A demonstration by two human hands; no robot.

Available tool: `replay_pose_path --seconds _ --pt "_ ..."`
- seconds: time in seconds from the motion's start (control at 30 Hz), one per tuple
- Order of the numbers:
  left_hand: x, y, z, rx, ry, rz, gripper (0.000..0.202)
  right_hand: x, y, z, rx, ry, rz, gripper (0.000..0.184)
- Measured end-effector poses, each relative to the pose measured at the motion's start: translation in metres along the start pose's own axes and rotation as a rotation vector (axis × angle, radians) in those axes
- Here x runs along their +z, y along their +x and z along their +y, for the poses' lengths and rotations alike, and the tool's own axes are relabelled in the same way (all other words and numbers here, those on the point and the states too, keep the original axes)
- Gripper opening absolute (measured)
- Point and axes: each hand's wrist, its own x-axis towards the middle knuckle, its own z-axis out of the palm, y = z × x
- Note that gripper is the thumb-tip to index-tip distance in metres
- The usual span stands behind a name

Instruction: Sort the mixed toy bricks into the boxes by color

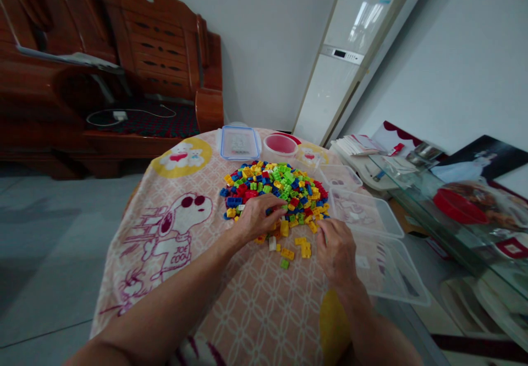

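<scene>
A heap of small toy building bricks [274,181] in yellow, blue, red, green and white lies on the cloth-covered table. My left hand [260,214] reaches over the near side of the heap, its fingers slightly bent with a gap between thumb and fingers, among the bricks. At the right front edge of the heap is my right hand [337,247], fingers curled in; whatever they hold is hidden. Between the hands a few bricks lie apart from the heap: a yellow brick [287,254], a green brick [284,264] and a white brick [272,243].
Clear plastic boxes [391,269] stand along the table's right side. Behind the heap are a blue-rimmed lidded container [240,143] and a pink round tub [280,145]. A glass shelf [424,212] with assorted items is at right, a wooden bench [157,41] at back left.
</scene>
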Motion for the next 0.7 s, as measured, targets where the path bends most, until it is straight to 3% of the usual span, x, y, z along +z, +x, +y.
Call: replay_pose_path --seconds 0.17,0.33,0.5,0.7 --pt "-0.017 0.006 -0.009 -0.133 0.079 0.137 0.019 0.024 -0.003 -0.036 -0.203 0.137 -0.062 0.031" --pt "-0.022 0.007 -0.009 -0.201 0.084 0.142 0.022 0.044 -0.006 -0.068 -0.387 0.159 -0.131 0.044" --pt "-0.017 0.005 -0.012 -0.195 0.073 0.167 0.022 0.056 -0.002 -0.085 -0.430 0.142 -0.199 0.052" --pt "-0.019 0.007 -0.013 -0.200 0.085 0.159 0.021 0.057 -0.004 -0.071 -0.301 0.140 -0.089 0.035"
